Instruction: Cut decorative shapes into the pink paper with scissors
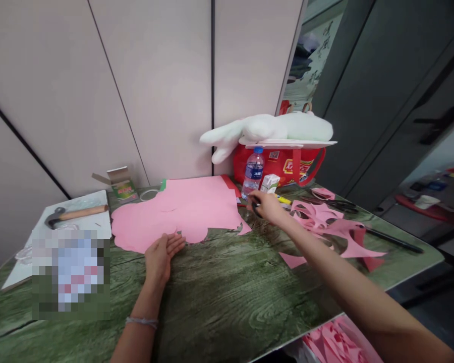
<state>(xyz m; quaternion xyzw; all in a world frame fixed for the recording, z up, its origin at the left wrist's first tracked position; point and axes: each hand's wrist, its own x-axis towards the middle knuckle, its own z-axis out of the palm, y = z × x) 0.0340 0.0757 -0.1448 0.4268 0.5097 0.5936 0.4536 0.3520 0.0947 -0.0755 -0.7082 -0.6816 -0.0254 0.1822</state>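
Large pink paper (196,201) with a wavy, scalloped left outline lies spread over the back of the table. At its front edge is my left hand (164,252), fingers stretched out and the palm turned sideways, holding nothing. My right hand (265,205) is at the paper's right side, closed around the black handle of scissors (256,205); their blades cannot be made out. Near the paper's lower right corner is a small pointed pink scrap (244,228). To the right of my right hand lie cut-out pink paper offcuts (318,217) with curved holes.
Behind stand a water bottle (253,171), a small carton (270,183) and a red bag (280,164) under a white plush toy (287,127). At left, a hammer (79,213) rests on a white board (102,201). A box of pink scraps (336,343) sits below the front edge.
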